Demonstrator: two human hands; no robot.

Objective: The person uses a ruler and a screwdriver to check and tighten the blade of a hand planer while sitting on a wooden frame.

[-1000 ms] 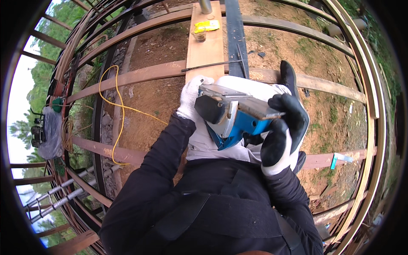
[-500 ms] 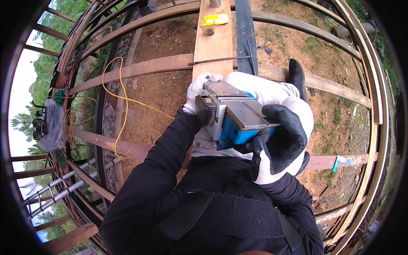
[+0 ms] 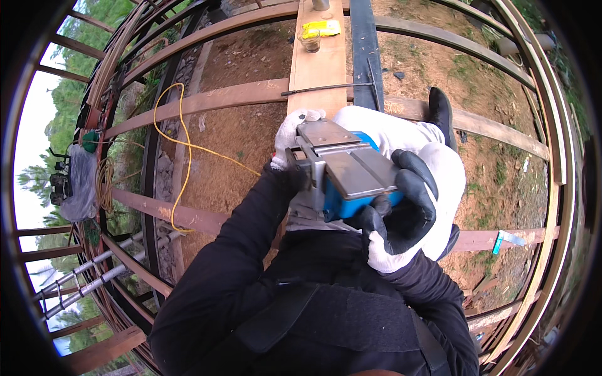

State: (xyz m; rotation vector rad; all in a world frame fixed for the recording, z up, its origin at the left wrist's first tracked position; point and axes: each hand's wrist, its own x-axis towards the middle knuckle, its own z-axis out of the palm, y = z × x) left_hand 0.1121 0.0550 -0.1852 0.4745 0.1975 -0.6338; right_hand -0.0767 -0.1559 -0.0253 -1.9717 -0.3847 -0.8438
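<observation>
An electric hand planer [image 3: 354, 169] with a blue body lies over my lap, its metal sole turned up toward me. My left hand [image 3: 290, 135], in a white glove, is wrapped around the planer's far left side; some of its fingers are hidden behind the tool. On the near right corner, my right hand [image 3: 407, 216], in a white glove with a black coated palm, has its fingers curled around the dark round knob [image 3: 380, 203].
A pale plank [image 3: 318, 69] ahead bears a glass cup [image 3: 309, 42], a yellow packet [image 3: 321, 28] and a dark metal bar [image 3: 326, 88]. A yellow cord [image 3: 188, 144] trails at left. A try square [image 3: 505, 240] rests on a right-hand beam. Wooden beams cross above bare soil.
The planer has turned slightly in my hands, its sole facing up more squarely. My right hand has shifted a little to the left with it.
</observation>
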